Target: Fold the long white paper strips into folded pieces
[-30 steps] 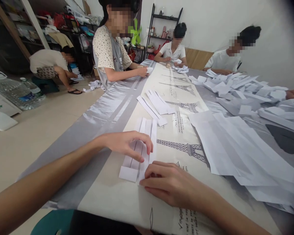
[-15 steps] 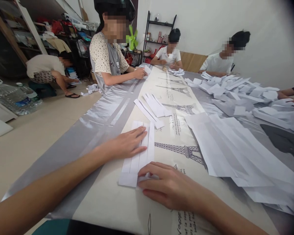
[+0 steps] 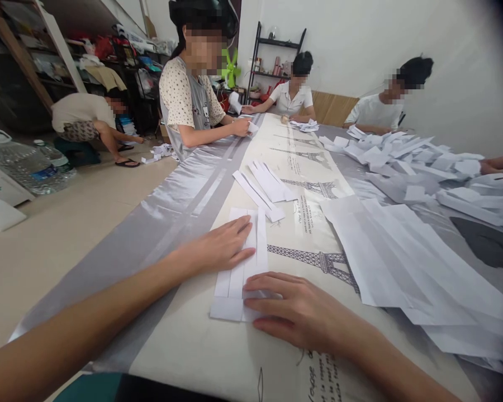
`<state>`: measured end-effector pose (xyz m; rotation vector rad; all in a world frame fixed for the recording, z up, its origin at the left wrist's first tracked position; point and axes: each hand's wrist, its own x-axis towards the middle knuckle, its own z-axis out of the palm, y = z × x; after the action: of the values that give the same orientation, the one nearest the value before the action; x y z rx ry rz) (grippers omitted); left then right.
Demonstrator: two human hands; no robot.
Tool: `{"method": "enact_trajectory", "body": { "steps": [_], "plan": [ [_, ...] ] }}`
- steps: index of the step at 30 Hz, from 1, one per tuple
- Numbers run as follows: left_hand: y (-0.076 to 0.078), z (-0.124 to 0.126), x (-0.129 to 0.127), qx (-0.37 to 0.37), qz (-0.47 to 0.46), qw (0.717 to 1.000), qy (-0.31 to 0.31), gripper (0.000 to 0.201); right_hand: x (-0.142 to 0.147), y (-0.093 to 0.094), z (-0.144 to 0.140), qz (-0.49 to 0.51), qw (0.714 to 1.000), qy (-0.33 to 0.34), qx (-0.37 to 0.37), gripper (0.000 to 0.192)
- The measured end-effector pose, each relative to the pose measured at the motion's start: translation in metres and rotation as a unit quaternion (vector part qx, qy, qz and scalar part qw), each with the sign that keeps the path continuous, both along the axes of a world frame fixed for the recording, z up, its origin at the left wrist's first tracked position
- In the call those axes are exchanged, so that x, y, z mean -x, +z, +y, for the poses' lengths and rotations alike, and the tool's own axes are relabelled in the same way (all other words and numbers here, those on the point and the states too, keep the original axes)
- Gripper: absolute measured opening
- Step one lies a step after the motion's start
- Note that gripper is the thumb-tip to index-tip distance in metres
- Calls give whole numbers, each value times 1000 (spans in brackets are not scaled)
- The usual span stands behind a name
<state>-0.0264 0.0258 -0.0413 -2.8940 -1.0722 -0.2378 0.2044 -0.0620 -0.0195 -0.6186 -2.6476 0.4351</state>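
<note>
Several long white paper strips (image 3: 251, 245) lie side by side in front of me, with a cross strip (image 3: 228, 308) woven over their near end. My left hand (image 3: 220, 245) lies flat on the strips with its fingers spread, pressing them down. My right hand (image 3: 293, 312) rests palm down at the near end, its fingertips on the cross strip. Neither hand grips anything.
More cut strips (image 3: 268, 184) lie further up the Eiffel Tower tablecloth (image 3: 314, 257). Large white sheets (image 3: 402, 257) lie to my right, with a heap of paper pieces (image 3: 423, 162) beyond. Several people sit around the table; another crouches on the floor near water bottles (image 3: 29, 164).
My left hand flattened out on the strips after curling its fingers over them. My right hand slid slightly right along the near end. The view shifted a little.
</note>
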Motion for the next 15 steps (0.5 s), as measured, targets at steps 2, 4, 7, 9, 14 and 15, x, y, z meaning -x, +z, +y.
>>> {"method": "enact_trajectory", "body": {
  "steps": [2,4,7,9,14,15],
  "plan": [
    [0,1,0,-4,-10,1000,0,62,0,-1,0,5,1000,-2,-5,19],
    [0,1,0,-9,-14,1000,-7,61,0,-2,1,10,1000,-1,-7,19],
    [1,1,-2,-13,-8,1000,-14,60,-1,-3,2,11,1000,0,-2,18],
    [1,2,-2,-16,-7,1000,-18,59,0,-4,3,11,1000,2,1,18],
    [1,3,-2,-21,-13,999,-30,56,0,-6,3,22,1000,3,-1,17],
    [1,4,-1,-21,-13,999,-30,55,1,-6,3,26,1000,3,2,17]
  ]
}}
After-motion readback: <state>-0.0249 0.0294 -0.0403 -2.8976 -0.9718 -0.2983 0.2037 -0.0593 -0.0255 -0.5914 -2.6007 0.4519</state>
